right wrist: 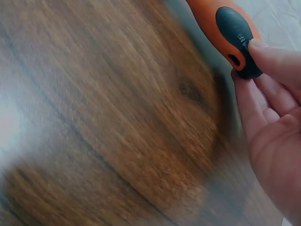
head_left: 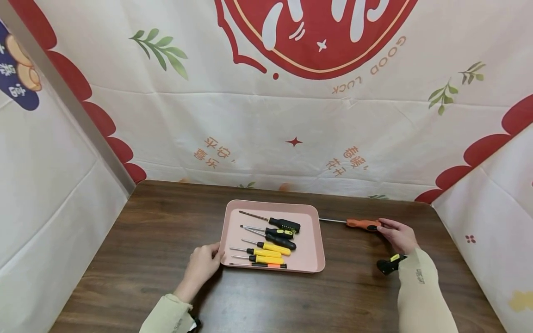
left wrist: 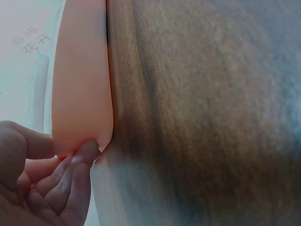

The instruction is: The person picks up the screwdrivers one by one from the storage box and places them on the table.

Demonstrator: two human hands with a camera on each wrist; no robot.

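Observation:
A pink rectangular tray [head_left: 311,245] lies on the table, and my left hand [head_left: 204,262] pinches its near left corner between thumb and fingers. The left wrist view shows that grip close up, the thumb on one side of the tray wall [left wrist: 83,80] and fingertips on the other. At the right, my right hand [head_left: 400,236] pinches the butt end of an orange and black screwdriver [head_left: 359,224]. Its shaft points left, the tip end at the tray's right rim. Inside the tray, black-handled screwdrivers [head_left: 285,225], yellow-handled screwdrivers [head_left: 270,253] and a slim black-and-orange screwdriver [head_left: 270,265] lie roughly parallel.
Dark wood-grain table [head_left: 333,296] runs under everything. A printed white cloth [head_left: 258,120] hangs behind the table's far edge, with more cloth along the left and right sides. A black strap device [head_left: 389,264] sits on the right wrist.

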